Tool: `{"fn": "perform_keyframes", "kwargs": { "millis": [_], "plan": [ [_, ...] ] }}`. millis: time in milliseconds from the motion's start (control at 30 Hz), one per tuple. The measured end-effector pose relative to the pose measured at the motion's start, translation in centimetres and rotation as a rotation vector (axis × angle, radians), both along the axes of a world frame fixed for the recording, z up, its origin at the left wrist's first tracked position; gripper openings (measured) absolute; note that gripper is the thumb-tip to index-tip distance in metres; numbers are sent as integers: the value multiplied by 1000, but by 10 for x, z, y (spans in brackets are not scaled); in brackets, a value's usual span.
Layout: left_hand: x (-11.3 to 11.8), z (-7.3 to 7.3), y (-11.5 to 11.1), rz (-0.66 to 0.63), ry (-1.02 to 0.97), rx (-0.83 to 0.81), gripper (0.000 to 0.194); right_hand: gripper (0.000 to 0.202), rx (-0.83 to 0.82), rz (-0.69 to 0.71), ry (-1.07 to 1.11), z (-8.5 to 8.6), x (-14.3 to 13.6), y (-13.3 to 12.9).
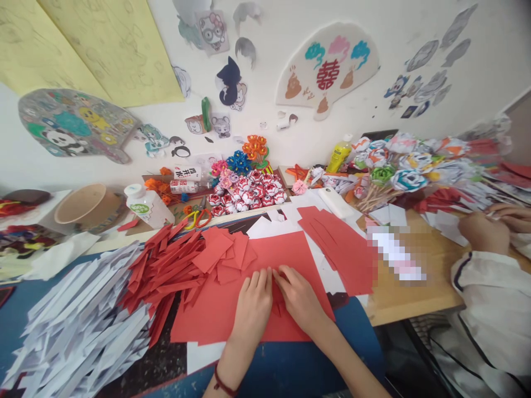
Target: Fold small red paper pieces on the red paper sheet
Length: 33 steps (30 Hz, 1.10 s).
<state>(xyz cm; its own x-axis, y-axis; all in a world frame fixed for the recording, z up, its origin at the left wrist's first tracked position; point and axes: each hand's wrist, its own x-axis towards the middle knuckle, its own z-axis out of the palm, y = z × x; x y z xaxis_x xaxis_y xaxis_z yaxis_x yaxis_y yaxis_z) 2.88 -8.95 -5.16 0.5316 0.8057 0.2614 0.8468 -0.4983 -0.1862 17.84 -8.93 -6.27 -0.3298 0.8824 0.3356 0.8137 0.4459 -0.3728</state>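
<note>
My left hand [254, 301] and my right hand [297, 298] meet fingertip to fingertip over a large red paper sheet [199, 318]. Both are closed in a pinch on a small piece of red paper [277, 308], mostly hidden by the fingers and hard to tell from the red below. Just beyond my left hand lie loose red paper squares [226, 251]. Left of these is a heap of folded red paper strips [161, 271]. A large pile of folded white paper strips [83, 320] spreads farther left.
More red sheets [336, 249] lie to the right. Behind stand red-and-white paper flowers [249, 190], scissors [197, 220], a white bottle [147, 207] and a yellow bottle [339, 155]. At the right, a co-worker's hands [485, 229] handle white paper beside a bunch of paper flowers [409, 160].
</note>
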Motion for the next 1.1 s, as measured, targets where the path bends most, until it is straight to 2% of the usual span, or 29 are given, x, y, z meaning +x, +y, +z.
{"fn": "perform_keyframes", "kwargs": {
  "millis": [167, 367, 500, 600, 733, 900, 1100],
  "plan": [
    [-3, 2, 2, -61, 54, -1, 45, 40, 43, -26, -115, 3, 2, -3],
    [-10, 2, 4, -44, 51, -32, 46, 39, 78, -134, -217, 10, 6, -13],
    [-11, 0, 5, -46, 44, -34, 46, 32, 47, -144, -174, 19, 10, -13],
    [-12, 0, 5, -40, 44, -43, 45, 34, 40, -110, -129, 23, 9, -6],
    [-15, 3, 5, -16, 36, -66, 45, 33, 15, -58, -138, 22, 2, 3],
    [-17, 8, 5, 20, 9, -119, 50, 31, -1, -107, -113, 17, -4, 5],
    [-17, 8, 0, 46, -3, -75, 52, 32, -20, -136, -133, 19, -6, 4]
  ]
}}
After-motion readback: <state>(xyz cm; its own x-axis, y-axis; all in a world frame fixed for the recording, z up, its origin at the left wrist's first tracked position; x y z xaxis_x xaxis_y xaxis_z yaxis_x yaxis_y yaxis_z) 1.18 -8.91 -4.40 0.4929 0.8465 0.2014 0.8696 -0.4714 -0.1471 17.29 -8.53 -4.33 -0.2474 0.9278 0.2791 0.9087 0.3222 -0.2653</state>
